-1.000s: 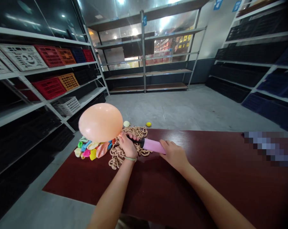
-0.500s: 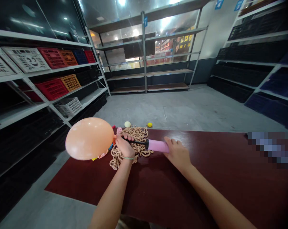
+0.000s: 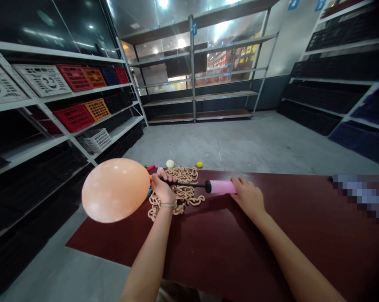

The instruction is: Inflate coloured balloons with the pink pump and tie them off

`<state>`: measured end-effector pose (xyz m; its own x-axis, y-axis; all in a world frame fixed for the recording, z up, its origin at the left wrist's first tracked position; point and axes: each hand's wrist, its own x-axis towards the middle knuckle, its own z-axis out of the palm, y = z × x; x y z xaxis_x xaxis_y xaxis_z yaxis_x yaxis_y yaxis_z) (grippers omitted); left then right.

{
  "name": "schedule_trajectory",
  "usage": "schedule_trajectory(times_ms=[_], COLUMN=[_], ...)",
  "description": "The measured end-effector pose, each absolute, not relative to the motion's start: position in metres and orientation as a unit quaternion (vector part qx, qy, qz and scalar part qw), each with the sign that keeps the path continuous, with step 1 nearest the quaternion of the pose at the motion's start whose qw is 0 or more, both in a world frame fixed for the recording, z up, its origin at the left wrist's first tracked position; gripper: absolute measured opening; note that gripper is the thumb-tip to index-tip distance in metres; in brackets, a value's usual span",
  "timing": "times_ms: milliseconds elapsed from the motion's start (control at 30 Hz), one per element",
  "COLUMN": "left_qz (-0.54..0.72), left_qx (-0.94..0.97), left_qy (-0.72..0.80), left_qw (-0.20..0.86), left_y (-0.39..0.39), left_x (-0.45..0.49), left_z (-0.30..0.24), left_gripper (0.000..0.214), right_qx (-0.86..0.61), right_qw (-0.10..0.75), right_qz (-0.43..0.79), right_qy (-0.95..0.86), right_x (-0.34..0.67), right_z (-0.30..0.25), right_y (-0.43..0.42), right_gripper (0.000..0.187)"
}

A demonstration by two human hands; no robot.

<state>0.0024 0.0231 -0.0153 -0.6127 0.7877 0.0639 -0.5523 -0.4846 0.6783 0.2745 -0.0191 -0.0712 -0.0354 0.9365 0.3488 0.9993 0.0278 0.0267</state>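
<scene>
The left hand [image 3: 162, 189] gripped a peach balloon's [image 3: 115, 190] neck — the right hand [image 3: 247, 195], fingers open, touched a pink hand pump [image 3: 221, 186].

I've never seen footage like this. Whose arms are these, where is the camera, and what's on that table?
No machine here: these are a person's own bare arms, seen from a camera worn on their head, looking forward and down. Their left hand holds the neck of an inflated peach balloon where it meets the black hose of a pink hand pump. Their right hand is on the pump's barrel. On the dark red table lies a heap of tan linked loops.
</scene>
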Motion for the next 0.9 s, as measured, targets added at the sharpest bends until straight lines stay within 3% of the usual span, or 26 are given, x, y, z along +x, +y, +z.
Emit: schedule_trajectory(times_ms=[133, 267, 467, 733, 900], left_qz=[0.855, 0.84, 0.813, 0.846, 0.848], left_qx=[0.162, 0.18, 0.189, 0.163, 0.159], left_qy=[0.326, 0.323, 0.332, 0.319, 0.296], left_qw=[0.369, 0.397, 0.439, 0.395, 0.41], left_y=[0.022, 0.018, 0.022, 0.029, 0.03], left_x=[0.0, 0.015, 0.026, -0.003, -0.02], left_z=[-0.016, -0.024, -0.031, -0.016, -0.01], left_gripper=[0.019, 0.024, 0.019, 0.021, 0.028], right_qx=[-0.7, -0.661, -0.603, -0.631, -0.617], right_qw=[0.13, 0.156, 0.165, 0.22, 0.249], right_qz=[-0.122, -0.128, -0.084, -0.152, -0.142], right_qy=[-0.692, -0.723, -0.776, -0.728, -0.733], right_x=[0.261, 0.228, 0.215, 0.271, 0.251], right_z=[-0.073, -0.07, -0.069, -0.073, -0.071], right_y=[-0.024, -0.039, -0.046, -0.021, -0.022], right_gripper=[0.048, 0.054, 0.041, 0.047, 0.047])
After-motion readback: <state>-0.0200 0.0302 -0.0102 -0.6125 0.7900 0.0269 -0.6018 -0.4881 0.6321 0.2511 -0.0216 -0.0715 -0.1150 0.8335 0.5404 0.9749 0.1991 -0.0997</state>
